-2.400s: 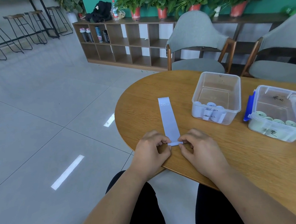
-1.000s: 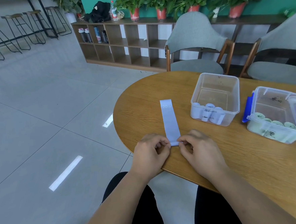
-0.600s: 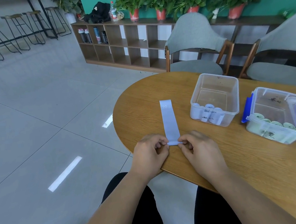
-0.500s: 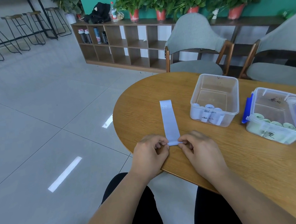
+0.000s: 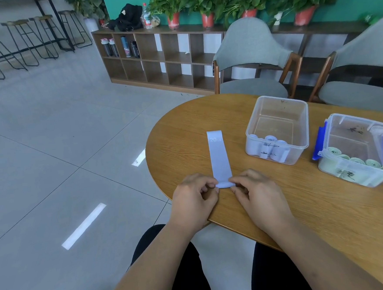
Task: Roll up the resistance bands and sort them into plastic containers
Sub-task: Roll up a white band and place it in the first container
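Note:
A pale blue resistance band (image 5: 219,157) marked "20 LB" lies flat on the wooden table (image 5: 303,205), pointing away from me. Its near end is curled into a small roll. My left hand (image 5: 193,200) pinches the roll's left end, and my right hand (image 5: 258,195) pinches its right end. To the right stands a clear plastic container (image 5: 277,127) with several rolled pale blue bands in its near end. Further right, a second clear container (image 5: 356,149) with blue clips holds several rolled green bands.
Two grey chairs (image 5: 251,59) stand behind the table. A wooden shelf unit (image 5: 162,58) with bottles and potted plants lines the green back wall. Bar stools (image 5: 20,41) stand far left on the tiled floor. The table's curved edge runs just under my hands.
The roll at the band's near end has grown slightly, and the flat stretch of band has shortened a little. Both hands stay in the same spot.

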A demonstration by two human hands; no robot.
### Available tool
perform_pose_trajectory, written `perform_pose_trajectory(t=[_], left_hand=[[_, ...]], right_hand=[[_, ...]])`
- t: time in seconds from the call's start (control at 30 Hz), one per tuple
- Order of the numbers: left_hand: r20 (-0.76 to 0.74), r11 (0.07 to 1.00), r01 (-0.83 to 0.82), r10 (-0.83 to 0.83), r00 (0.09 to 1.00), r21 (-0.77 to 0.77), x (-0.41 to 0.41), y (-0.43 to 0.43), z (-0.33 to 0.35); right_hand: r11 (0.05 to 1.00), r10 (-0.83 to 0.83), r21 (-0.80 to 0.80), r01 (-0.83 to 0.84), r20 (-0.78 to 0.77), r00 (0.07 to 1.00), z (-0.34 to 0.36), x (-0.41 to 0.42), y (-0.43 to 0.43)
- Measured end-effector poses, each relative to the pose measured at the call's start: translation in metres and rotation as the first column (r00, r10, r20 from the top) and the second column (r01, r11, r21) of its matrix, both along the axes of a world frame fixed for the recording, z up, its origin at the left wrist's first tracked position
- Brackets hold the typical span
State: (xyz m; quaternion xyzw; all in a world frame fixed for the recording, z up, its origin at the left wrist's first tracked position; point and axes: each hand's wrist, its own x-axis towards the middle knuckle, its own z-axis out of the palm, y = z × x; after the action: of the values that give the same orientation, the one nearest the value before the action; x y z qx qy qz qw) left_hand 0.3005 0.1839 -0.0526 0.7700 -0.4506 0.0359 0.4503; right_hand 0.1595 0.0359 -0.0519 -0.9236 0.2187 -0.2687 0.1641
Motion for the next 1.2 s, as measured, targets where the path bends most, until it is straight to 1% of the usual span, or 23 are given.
perform_pose_trajectory(t=[0.13,0.2,0.33,0.53,0.7,0.97,1.07,1.2], left_hand=[[-0.071,1.000,-0.010,0.011,0.997,0.016,-0.0007,-0.0001,0.0023],[-0.081,1.000,-0.011,0.012,0.997,0.017,-0.0011,0.0002,0.0036],[-0.074,1.000,-0.007,0.009,0.997,0.023,-0.0015,0.0010,0.0037],[0.001,1.000,-0.003,0.003,1.000,0.010,-0.0019,-0.0001,0.0009],[-0.019,1.000,-0.009,0.009,1.000,0.004,0.0003,-0.0002,-0.0012],[-0.084,1.000,-0.009,0.009,0.996,0.007,-0.0012,0.0009,0.0017],[-0.072,1.000,-0.012,0.013,0.997,0.005,-0.0015,0.0014,0.0037],[-0.028,1.000,-0.012,0.012,1.000,0.010,-0.0018,0.0005,0.0035]], right_hand=[[0.999,-0.008,0.051,0.005,0.051,0.999,0.0044,-0.0009,0.0017],[0.998,-0.005,0.070,0.000,0.070,0.998,0.0070,-0.0018,0.0026],[0.997,0.001,0.082,-0.008,0.086,0.996,0.0074,-0.0026,0.0026],[0.998,0.014,0.061,-0.017,0.062,0.998,0.0034,-0.0012,-0.0001],[0.998,-0.009,0.057,0.007,0.041,0.999,0.0017,0.0003,-0.0009],[0.991,0.016,0.134,-0.026,0.077,0.997,0.0042,-0.0020,-0.0027],[0.982,-0.001,0.190,-0.014,0.082,0.997,0.0054,-0.0028,-0.0022],[0.988,-0.002,0.153,-0.010,0.076,0.997,0.0070,-0.0028,-0.0009]])
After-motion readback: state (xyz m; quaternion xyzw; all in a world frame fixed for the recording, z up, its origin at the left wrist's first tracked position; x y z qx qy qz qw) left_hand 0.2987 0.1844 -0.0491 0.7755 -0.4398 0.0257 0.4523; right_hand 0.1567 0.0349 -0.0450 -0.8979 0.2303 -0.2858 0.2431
